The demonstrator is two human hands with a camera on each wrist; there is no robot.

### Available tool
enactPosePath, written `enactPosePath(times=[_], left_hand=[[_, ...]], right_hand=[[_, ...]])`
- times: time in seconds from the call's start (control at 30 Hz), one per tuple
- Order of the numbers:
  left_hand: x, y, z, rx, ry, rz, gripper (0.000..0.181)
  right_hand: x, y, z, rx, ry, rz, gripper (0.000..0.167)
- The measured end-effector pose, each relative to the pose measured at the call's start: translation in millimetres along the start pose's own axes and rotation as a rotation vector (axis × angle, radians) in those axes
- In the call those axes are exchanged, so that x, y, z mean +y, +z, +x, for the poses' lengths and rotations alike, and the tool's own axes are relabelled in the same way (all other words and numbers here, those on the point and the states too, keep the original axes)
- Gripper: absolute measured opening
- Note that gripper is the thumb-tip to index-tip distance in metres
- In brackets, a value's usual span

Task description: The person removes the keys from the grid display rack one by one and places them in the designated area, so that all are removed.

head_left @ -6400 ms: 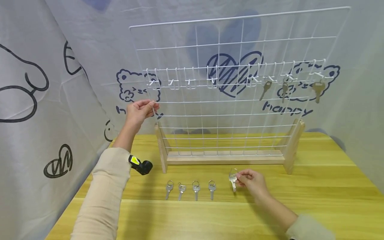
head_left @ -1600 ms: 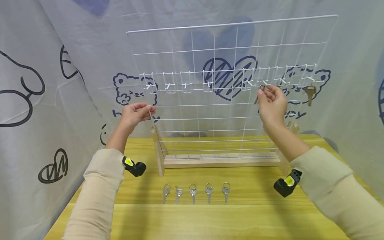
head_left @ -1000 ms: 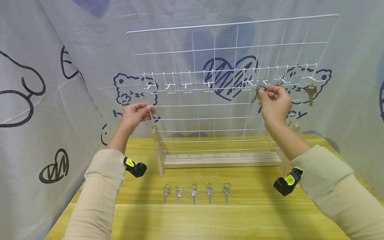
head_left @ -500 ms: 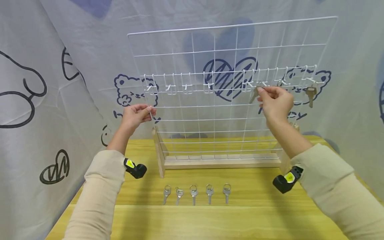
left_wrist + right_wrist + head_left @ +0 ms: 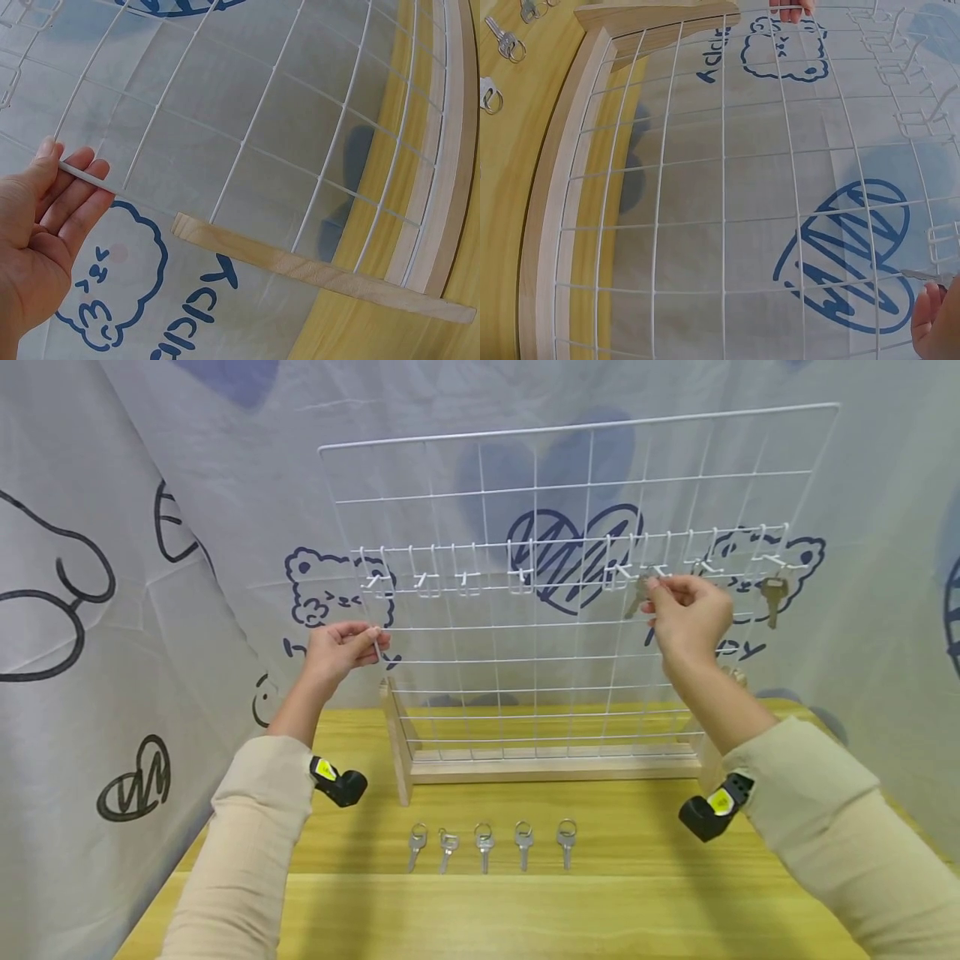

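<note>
The key [image 5: 634,601], metallic, is pinched by the right hand [image 5: 692,614], its blade slanting down to the left, its head mostly hidden, just below a hook [image 5: 659,572]. The rack [image 5: 577,424], a white wire grid, stands in a wooden base [image 5: 555,770], its left edge gripped by the left hand [image 5: 339,647].

Metal keys [image 5: 484,842] glint, coated wire grid [image 5: 536,625] looks smooth, wooden stand [image 5: 555,769] matt, counter [image 5: 525,910] wood-grained, backdrop [image 5: 225,485] creased cloth
</note>
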State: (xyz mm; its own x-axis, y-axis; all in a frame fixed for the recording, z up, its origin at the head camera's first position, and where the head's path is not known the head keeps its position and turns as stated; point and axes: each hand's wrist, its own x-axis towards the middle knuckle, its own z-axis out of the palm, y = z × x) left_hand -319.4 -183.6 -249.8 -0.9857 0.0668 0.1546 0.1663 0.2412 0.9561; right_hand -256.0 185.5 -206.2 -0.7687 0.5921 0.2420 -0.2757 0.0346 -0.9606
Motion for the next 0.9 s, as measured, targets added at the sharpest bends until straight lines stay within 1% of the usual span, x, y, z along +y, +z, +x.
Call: enactPosePath(times=[0.1, 0.2, 0.27, 0.4, 0.53, 0.67, 0.83, 0.9], left_hand=[[-0.9, -0.1, 0.2, -0.001, 0.003, 0.000, 0.035], [-1.5, 0.2, 0.6, -0.002, 0.007, -0.002, 0.036], [-1.5, 0.4, 0.9, -0.001, 0.010, -0.005, 0.035], [-1.1, -0.2, 1.0, 0.001, 0.011, -0.014, 0.035], [-0.1, -0.3, 0.8, -0.004, 0.009, -0.006, 0.036], [0.5, 0.2, 0.1, -0.002, 0.001, 0.005, 0.037], [-0.2, 0.5, 0.4, 0.001, 0.000, 0.010, 0.038], [-0.6, 0.5, 0.7, -0.001, 0.002, 0.011, 0.039]], right_hand=[[1, 0, -0.1, 0.019, -0.002, 0.013, 0.003], [2, -1, 0.0, 0.037, -0.030, -0.013, 0.020], [2, -2, -0.4, 0.035, -0.054, -0.038, 0.021], [1, -5, -1.7, 0.019, -0.095, -0.065, 0.018], [0, -8, -2.9, 0.002, -0.118, -0.064, 0.018], [-1, -13, -3.5, -0.013, -0.130, -0.073, 0.018], [-2, -18, -4.6, -0.031, -0.146, -0.128, 0.018], [-3, -20, -5.5, -0.036, -0.160, -0.133, 0.018]])
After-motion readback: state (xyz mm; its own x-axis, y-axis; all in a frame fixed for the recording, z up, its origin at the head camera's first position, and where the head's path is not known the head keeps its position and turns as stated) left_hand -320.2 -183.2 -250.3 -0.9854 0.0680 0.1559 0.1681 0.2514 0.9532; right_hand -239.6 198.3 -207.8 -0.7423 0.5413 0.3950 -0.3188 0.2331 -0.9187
